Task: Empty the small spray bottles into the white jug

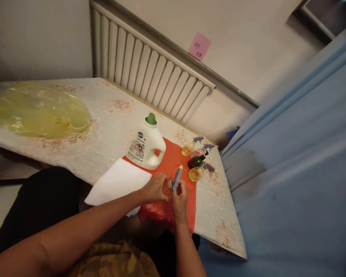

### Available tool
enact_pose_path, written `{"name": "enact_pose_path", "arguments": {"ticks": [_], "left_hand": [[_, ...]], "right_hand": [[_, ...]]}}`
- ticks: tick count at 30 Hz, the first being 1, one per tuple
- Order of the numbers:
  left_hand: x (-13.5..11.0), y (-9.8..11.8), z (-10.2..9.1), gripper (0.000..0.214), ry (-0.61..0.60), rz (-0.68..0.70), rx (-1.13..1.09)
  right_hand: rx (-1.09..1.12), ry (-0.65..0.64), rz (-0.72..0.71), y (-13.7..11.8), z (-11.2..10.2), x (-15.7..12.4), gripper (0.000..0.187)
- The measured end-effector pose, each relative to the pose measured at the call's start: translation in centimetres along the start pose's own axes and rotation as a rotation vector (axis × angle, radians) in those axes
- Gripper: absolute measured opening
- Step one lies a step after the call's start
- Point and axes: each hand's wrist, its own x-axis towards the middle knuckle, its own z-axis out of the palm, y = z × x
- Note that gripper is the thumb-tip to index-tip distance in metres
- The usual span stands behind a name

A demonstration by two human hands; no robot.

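Just below the middle of the frame, both hands meet over a red mat [173, 163] on the tabletop [109, 115]. The left hand [155, 188] has its fingers curled round a small bottle [166, 186], which it covers almost wholly; only a sliver of orange shows between the two hands. The right hand [180, 198] pinches a grey and white spray top [177, 177] between its fingertips, and the spray top sticks up at a tilt above the bottle. Whether the spray top is seated on the bottle's neck or merely resting against it cannot be told, as the fingers hide the join.

Just left of the hands lies a folded white cloth [118, 182], its near corner passing under the left forearm. Behind the hands stands a white detergent jug [147, 145] with a green cap, upright on the mat.

To the right of the jug is a cluster of four little spray bottles [196, 174], set close together; they are too small to tell whether they touch.

At the upper left a yellow plastic sheet [37, 111] lies blurred on the tabletop, its left edge cut off. A radiator [150, 73] runs along the wall behind, with a pink note [199, 46] above it whose writing is unreadable. Blue fabric [291, 154] fills the right side of the frame.
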Motion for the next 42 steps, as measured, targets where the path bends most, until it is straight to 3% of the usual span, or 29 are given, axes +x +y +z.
{"name": "enact_pose_path", "arguments": {"ticks": [2,4,8,12,15,18,21,25,28,31,34,38,42], "left_hand": [[-0.2,-0.2,0.3,0.081,0.017,0.017,-0.013],[-0.3,-0.4,0.0,0.09,-0.046,0.064,-0.115],[-0.3,-0.1,-1.0,0.065,-0.165,0.071,-0.253],[-0.2,0.5,-0.3,0.054,0.005,0.016,0.008],[-0.4,0.2,0.4,0.068,0.069,0.021,0.042],[-0.6,-0.1,0.0,0.084,-0.045,0.081,-0.116],[-0.5,-0.1,-0.7,0.065,-0.136,0.085,-0.193],[-0.4,0.2,-0.2,0.054,0.024,0.025,0.038],[-0.6,-0.2,0.3,0.072,0.071,0.039,0.074],[-0.6,-0.7,-0.1,0.084,-0.024,0.098,-0.074],[-0.4,-0.7,-0.6,0.065,-0.109,0.099,-0.145],[-0.4,0.0,-0.1,0.052,0.04,0.068,0.03],[-0.9,0.2,0.5,0.059,0.109,0.06,0.084]], "right_hand": [[-0.003,-0.001,0.005,0.1,-0.1,0.0,0.02],[-0.003,-0.001,-0.002,0.1,-0.1,-0.1,0.02],[-0.001,-0.004,-0.032,0.0,0.0,0.0,0.019],[-0.011,0.012,-0.021,-0.1,0.1,0.0,0.018],[-0.032,0.013,-0.012,-0.1,0.1,0.0,0.019],[-0.038,0.015,-0.011,0.0,0.1,0.0,0.02],[-0.033,0.016,-0.017,0.1,0.2,0.0,0.02],[-0.036,0.018,-0.004,0.0,0.3,0.0,0.021],[-0.037,0.021,0.006,0.0,0.3,0.0,0.021],[-0.038,0.021,0.004,0.0,0.3,0.0,0.021],[-0.04,0.034,0.0,0.0,0.4,-0.1,0.021],[-0.037,0.069,-0.007,0.2,0.7,0.0,0.021],[-0.059,0.088,-0.022,0.5,0.9,-0.1,0.022]]}}
